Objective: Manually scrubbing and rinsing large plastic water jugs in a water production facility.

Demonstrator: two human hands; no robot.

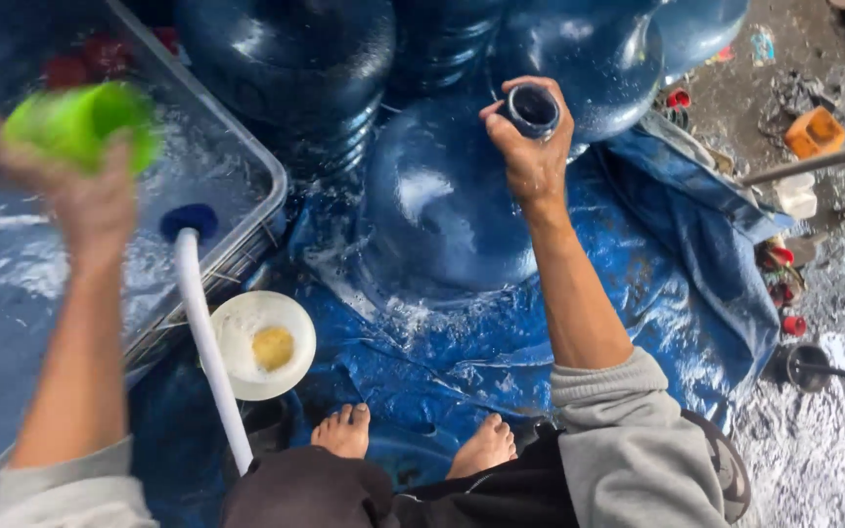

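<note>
Left hand (90,200), blurred, wraps around a green plastic cup (80,122) over the metal tub (271,196) of water. Right hand (532,156) closes on the neck (532,110) of a large blue water jug (447,205); jug glossy, wet, ribbed, long axis tilted, open mouth pointing up toward the camera. Jug rests on crinkled blue tarp (638,284). White round bowl (261,344) holds a yellow lump. White brush handle (209,342) leans on the tub rim.
</note>
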